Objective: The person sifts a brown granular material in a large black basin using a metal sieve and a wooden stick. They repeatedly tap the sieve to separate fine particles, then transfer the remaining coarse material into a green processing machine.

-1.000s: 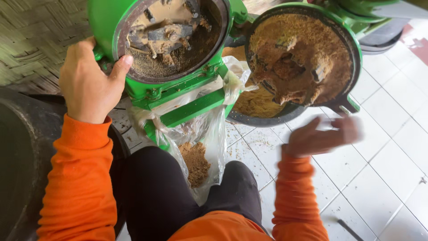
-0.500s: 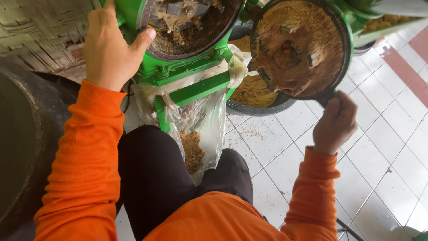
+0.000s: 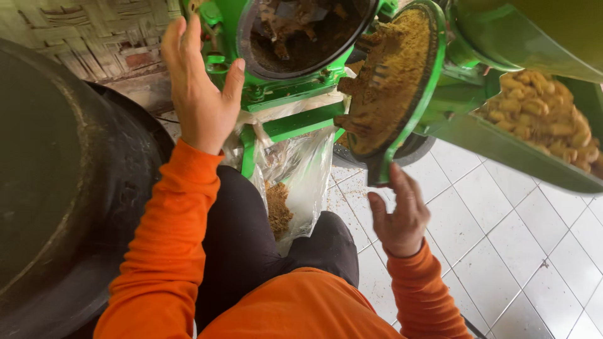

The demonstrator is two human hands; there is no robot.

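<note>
Left hand [image 3: 200, 88] spread wide, empty, beside the green grinder body [image 3: 276, 100]. Right hand [image 3: 397, 216], fingers loosely open, touches the hinged cover [image 3: 392, 81] at its 6 o'clock edge.

Two hands, left [image 3: 201, 94] and right [image 3: 402, 216]; one green grinder [image 3: 295, 107]; one plastic bag [image 3: 301, 169]; one black tub [image 3: 69, 188]

White tiled floor [image 3: 502, 251] (dust-speckled), woven bamboo wall [image 3: 94, 31], soft daylight

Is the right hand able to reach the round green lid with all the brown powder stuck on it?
Probably yes. The right hand is open just under the lower edge of the round green lid, fingertips almost on its rim, and nothing sits between them.
</note>
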